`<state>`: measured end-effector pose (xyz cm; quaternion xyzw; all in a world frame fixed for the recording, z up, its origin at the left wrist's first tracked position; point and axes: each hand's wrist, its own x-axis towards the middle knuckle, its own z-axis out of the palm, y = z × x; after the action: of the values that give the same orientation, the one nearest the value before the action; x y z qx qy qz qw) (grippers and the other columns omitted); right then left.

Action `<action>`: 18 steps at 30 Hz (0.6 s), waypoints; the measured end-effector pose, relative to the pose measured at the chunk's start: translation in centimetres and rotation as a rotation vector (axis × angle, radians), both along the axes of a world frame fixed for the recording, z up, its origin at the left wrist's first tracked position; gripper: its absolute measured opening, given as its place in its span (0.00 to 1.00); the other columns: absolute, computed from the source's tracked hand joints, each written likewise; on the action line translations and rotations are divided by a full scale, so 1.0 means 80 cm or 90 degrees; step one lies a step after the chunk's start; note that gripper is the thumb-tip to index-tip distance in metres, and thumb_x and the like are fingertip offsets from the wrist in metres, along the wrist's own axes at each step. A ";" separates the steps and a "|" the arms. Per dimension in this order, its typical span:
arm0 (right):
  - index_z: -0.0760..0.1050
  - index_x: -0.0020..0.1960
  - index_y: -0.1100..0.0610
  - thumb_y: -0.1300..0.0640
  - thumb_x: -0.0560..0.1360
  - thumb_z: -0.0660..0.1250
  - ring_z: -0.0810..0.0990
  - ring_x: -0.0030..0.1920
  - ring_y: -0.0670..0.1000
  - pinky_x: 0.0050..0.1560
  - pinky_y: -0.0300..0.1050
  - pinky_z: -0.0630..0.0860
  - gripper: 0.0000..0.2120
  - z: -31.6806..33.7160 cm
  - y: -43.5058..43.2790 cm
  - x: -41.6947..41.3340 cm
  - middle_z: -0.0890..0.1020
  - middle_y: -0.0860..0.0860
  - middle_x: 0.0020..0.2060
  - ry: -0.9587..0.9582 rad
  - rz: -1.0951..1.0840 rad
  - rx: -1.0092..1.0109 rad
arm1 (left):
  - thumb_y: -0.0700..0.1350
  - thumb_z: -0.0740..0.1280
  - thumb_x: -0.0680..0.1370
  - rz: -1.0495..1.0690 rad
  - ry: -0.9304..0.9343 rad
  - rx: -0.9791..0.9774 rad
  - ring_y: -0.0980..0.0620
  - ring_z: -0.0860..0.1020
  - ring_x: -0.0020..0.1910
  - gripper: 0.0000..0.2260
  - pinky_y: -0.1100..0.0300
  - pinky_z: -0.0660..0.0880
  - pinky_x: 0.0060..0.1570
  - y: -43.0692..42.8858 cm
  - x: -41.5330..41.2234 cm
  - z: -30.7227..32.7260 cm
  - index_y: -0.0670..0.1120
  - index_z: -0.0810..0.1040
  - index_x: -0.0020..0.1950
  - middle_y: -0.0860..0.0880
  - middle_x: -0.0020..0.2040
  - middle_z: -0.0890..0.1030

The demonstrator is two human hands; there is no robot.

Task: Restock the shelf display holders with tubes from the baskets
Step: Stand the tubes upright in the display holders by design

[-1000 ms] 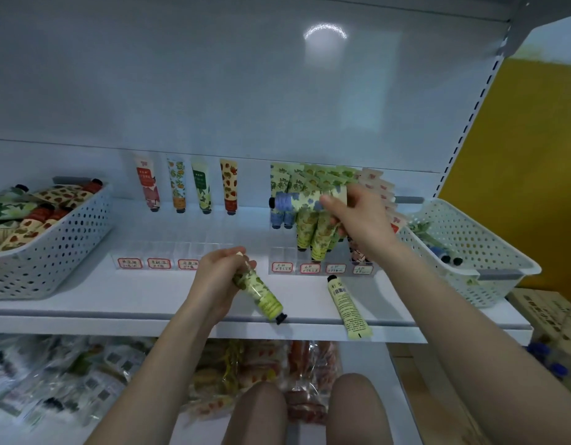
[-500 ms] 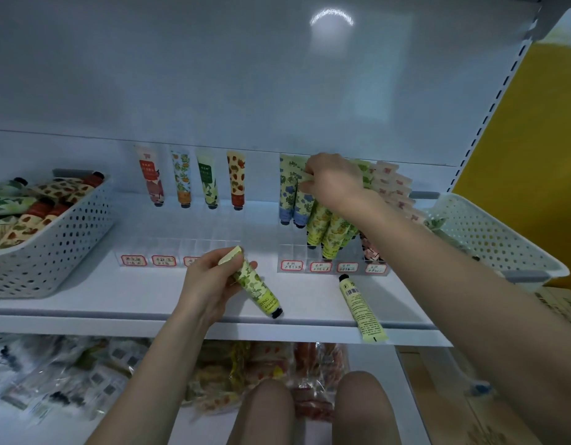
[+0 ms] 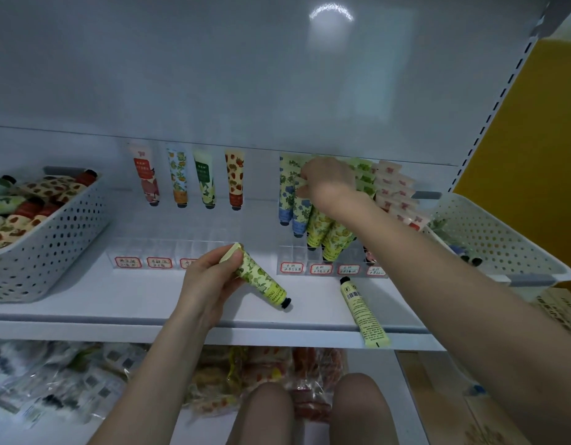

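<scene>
The left hand (image 3: 210, 281) pinches a leafy green tube (image 3: 261, 281) by its flat end, thumb and fingers closed on it and the cap slanting down, in front and to the left of the clear holder (image 3: 292, 256). The right hand (image 3: 329, 184), arm stretched forward, curls its fingers on the top edge of a blue-flowered tube (image 3: 302, 210) standing in that holder. A pale yellow tube (image 3: 363, 313) lies just before the holder. White baskets sit well to its left (image 3: 53, 239) and just to its right (image 3: 502, 239).

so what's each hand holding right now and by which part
The left hand grips the green leafy tube by its flat crimped end, cap pointing down. The right hand pinches the top edge of a blue-flowered tube standing in the holder.
</scene>
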<state>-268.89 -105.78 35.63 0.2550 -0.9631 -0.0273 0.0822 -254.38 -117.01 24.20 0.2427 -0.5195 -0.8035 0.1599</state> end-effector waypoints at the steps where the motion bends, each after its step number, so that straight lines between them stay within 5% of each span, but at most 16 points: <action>1: 0.73 0.45 0.58 0.54 0.77 0.64 0.73 0.41 0.54 0.40 0.43 0.70 0.08 0.000 0.000 -0.001 0.74 0.52 0.39 0.001 0.001 -0.001 | 0.37 0.65 0.77 0.001 0.002 0.000 0.52 0.78 0.43 0.09 0.66 0.79 0.38 0.001 -0.001 0.000 0.41 0.78 0.56 0.45 0.45 0.80; 8: 0.70 0.39 0.57 0.60 0.76 0.64 0.73 0.38 0.52 0.37 0.41 0.68 0.08 -0.005 -0.005 -0.001 0.72 0.49 0.31 0.054 -0.008 0.027 | 0.37 0.65 0.77 0.006 0.006 0.012 0.52 0.78 0.41 0.07 0.62 0.79 0.41 0.004 -0.007 0.000 0.41 0.77 0.54 0.46 0.43 0.80; 13: 0.72 0.43 0.57 0.60 0.77 0.63 0.73 0.38 0.52 0.37 0.41 0.68 0.04 -0.001 -0.004 0.000 0.71 0.49 0.31 0.051 -0.006 0.033 | 0.37 0.64 0.77 0.008 0.020 0.036 0.51 0.78 0.42 0.06 0.64 0.80 0.38 0.005 -0.007 0.002 0.41 0.77 0.52 0.45 0.43 0.80; 18: 0.75 0.56 0.57 0.54 0.77 0.64 0.75 0.53 0.56 0.43 0.43 0.67 0.10 0.003 0.002 0.004 0.79 0.54 0.51 0.087 0.022 0.038 | 0.37 0.64 0.77 0.013 0.027 0.071 0.50 0.78 0.41 0.04 0.62 0.80 0.38 0.004 -0.002 0.005 0.41 0.77 0.47 0.45 0.42 0.79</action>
<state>-268.58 -105.65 35.84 0.2718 -0.9493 -0.0721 0.1406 -254.57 -116.67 24.60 0.2390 -0.4677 -0.8348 0.1651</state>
